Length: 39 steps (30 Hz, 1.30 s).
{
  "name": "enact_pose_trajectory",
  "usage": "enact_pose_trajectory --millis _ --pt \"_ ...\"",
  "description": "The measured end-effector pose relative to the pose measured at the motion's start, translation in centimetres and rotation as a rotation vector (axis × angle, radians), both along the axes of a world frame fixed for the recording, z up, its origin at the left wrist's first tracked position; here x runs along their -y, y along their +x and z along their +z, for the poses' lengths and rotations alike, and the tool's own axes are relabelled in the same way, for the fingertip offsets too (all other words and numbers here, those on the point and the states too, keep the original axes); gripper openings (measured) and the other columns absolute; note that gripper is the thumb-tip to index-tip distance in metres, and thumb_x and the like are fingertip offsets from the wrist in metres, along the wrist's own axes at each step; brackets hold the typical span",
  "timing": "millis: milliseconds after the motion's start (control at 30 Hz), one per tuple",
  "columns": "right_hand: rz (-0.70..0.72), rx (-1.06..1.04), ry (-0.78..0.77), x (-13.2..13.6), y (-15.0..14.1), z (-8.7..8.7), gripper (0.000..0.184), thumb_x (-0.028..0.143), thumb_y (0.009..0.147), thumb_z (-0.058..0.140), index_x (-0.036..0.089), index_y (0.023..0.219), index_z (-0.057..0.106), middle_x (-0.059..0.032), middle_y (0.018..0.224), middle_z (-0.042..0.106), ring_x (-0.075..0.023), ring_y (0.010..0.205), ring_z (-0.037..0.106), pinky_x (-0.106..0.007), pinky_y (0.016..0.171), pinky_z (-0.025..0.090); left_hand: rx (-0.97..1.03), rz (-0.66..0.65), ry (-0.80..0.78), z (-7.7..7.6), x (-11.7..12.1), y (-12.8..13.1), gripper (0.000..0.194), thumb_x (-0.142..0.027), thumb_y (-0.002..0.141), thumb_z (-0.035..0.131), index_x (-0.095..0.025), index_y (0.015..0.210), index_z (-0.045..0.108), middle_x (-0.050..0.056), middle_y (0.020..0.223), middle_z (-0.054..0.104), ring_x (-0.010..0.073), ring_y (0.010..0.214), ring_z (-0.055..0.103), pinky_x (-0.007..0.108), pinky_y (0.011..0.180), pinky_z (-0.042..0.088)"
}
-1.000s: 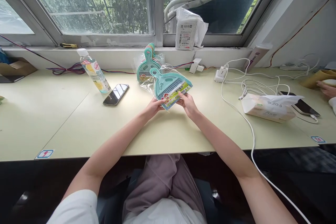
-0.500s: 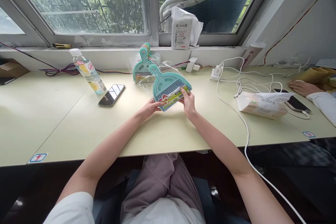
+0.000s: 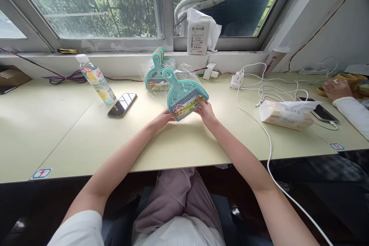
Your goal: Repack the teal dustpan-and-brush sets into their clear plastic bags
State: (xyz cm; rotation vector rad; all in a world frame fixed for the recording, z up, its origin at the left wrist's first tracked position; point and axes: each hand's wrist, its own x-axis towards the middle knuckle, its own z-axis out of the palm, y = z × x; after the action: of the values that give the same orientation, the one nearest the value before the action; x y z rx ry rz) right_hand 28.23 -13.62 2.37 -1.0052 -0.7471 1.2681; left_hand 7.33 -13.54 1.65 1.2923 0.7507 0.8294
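Observation:
Between my hands is a teal dustpan (image 3: 184,89) with a small brush fitted in it, a printed label along its lower edge and a clear plastic wrapper around it. It is tilted, its handle pointing up and left. My left hand (image 3: 165,119) grips the lower left corner, and my right hand (image 3: 205,110) holds the lower right side with the thumb on the label. Fingers behind the dustpan are hidden. Just behind it, a stack of similar dustpans (image 3: 157,70) in clear plastic leans near the wall below the window.
Left of my hands are a bottle (image 3: 96,80) and a phone (image 3: 122,105). To the right lie a tissue pack (image 3: 285,115), a charger (image 3: 236,80) and tangled white cables. A box (image 3: 198,32) stands on the sill. Another person's hand (image 3: 338,89) is at the far right.
The dustpan in my hands has shifted slightly up and left, still held by both. At the far right, the other person's hand has lifted and curled.

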Motion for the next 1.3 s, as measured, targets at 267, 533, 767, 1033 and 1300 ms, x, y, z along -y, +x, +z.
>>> enact_pose_trajectory --millis 267,533,767,1033,1300 --pt "0.011 0.000 -0.004 -0.3 0.1 -0.2 0.035 0.052 0.075 0.069 0.021 0.088 0.061 -0.0023 0.090 0.070 -0.0158 0.074 0.068 -0.028 0.065 0.060 -0.010 0.033 0.026 0.1 0.1 0.3 0.057 -0.035 0.070 0.073 -0.022 0.123 0.059 0.010 0.129 0.061 0.0287 0.114 0.059 0.039 0.087 0.050" --pt "-0.012 0.021 -0.008 -0.5 0.5 0.1 0.042 0.062 0.078 0.061 0.021 0.090 0.061 -0.0025 0.085 0.070 -0.0167 0.073 0.067 -0.028 0.062 0.059 -0.002 0.045 0.011 0.0 0.0 0.4 0.057 -0.031 0.066 0.074 -0.021 0.121 0.060 0.010 0.124 0.064 0.0276 0.111 0.060 0.038 0.086 0.050" --pt "0.185 0.025 0.161 0.0 0.1 0.4 0.042 0.043 0.065 0.079 0.023 0.098 0.062 -0.0012 0.103 0.071 -0.0176 0.094 0.067 -0.030 0.081 0.058 0.093 0.104 -0.026 0.6 0.2 0.3 0.054 -0.025 0.065 0.075 -0.021 0.117 0.060 0.010 0.124 0.064 0.0276 0.111 0.060 0.040 0.088 0.050" --pt "0.173 0.020 0.167 0.3 -0.4 -0.1 0.049 0.026 0.052 0.088 0.021 0.092 0.060 -0.0013 0.096 0.072 -0.0187 0.095 0.067 -0.038 0.089 0.056 0.026 0.051 0.019 1.2 0.4 -0.1 0.060 -0.031 0.070 0.073 -0.023 0.127 0.055 0.011 0.128 0.061 0.0257 0.104 0.064 0.040 0.084 0.054" --pt "0.043 -0.052 0.206 0.8 -0.7 0.4 0.053 0.020 0.053 0.085 0.024 0.098 0.057 0.0028 0.090 0.071 -0.0166 0.093 0.067 -0.035 0.087 0.057 -0.104 -0.289 -0.022 2.3 2.3 0.4 0.062 -0.050 0.083 0.061 -0.024 0.137 0.045 0.017 0.133 0.058 0.0287 0.099 0.068 0.043 0.085 0.053"
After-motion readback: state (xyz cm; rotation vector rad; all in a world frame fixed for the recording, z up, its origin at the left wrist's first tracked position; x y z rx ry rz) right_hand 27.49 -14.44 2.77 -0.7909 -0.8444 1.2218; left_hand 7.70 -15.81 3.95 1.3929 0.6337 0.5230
